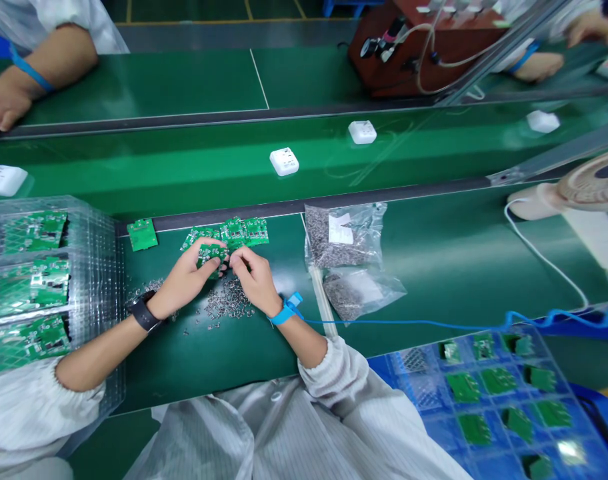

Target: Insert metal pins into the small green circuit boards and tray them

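Observation:
My left hand (195, 270), with a dark watch at its wrist, is closed round a green circuit board (211, 253) held above the bench. My right hand (254, 275), wearing a blue wrist strap (287, 310), meets the board's right edge with thumb and forefinger pinched together. Whatever lies between those fingertips is too small to make out. Beneath both hands spreads a loose heap of small metal parts (229, 300). Just beyond the hands, several more green boards (244, 231) lie side by side, and a single board (143, 235) rests farther left.
Stacked clear trays (97, 280) with boards stand at left. Two plastic bags (344, 240) of small parts lie right of my hands. A blue cord crosses the bench. White boxes (285, 161) sit on the green belt. A fan (589, 177) and a board tray (504, 413) are at right.

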A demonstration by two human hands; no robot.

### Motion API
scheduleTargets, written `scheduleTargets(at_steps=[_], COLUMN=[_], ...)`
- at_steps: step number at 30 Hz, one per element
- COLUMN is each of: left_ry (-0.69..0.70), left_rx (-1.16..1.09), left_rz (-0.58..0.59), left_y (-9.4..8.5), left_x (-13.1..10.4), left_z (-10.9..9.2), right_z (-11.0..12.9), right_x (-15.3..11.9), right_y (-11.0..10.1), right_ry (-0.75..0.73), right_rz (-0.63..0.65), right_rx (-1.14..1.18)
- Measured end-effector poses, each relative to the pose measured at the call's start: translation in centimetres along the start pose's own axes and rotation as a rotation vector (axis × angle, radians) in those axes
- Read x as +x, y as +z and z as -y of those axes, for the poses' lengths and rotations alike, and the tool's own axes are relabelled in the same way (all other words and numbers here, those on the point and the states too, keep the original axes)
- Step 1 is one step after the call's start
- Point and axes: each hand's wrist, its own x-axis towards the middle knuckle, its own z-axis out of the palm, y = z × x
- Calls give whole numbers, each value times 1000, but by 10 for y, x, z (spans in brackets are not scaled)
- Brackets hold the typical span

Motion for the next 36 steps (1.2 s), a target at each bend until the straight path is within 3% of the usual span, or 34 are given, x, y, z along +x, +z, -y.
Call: scheduleTargets(at_steps=[7,16,26,36], left_ry=[28,43,90,136], left_rx=[88,296,289,66], left_rz=[11,21,46,58], left_y=[0,1,1,2], left_x=[-1,-6,-8,-13], left_z=[0,-14,-9,-16], right_z=[0,-4,-7,-12], right_x=[1,-1,-3,-8], right_y=[3,2,2,0], right_ry=[54,22,35,-55], right_rz=[2,-63,-66,-216], right_rx=[178,-18,3,67])
